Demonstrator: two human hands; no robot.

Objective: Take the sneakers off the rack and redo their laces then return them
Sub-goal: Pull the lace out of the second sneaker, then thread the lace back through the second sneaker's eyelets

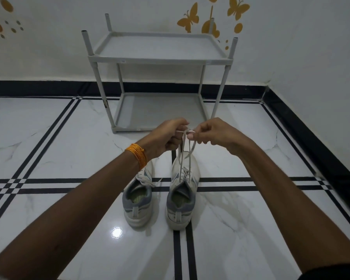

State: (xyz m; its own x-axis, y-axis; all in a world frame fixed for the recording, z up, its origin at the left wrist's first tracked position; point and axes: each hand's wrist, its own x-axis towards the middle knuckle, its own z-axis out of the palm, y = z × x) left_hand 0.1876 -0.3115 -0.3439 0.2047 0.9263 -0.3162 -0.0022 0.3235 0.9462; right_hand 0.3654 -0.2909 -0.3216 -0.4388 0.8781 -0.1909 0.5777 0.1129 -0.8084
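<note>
Two sneakers stand side by side on the floor, heels toward the camera, in front of the rack. The left hand and right hand each pinch a lace end, drawn taut above the right sneaker. The left sneaker lies partly under the left wrist, its laces loose.

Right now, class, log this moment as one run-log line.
Stage: relacing | left hand, right hand: each pinching white lace ends of right grey-white sneaker | left sneaker: floor | grey two-shelf rack: bare
</note>
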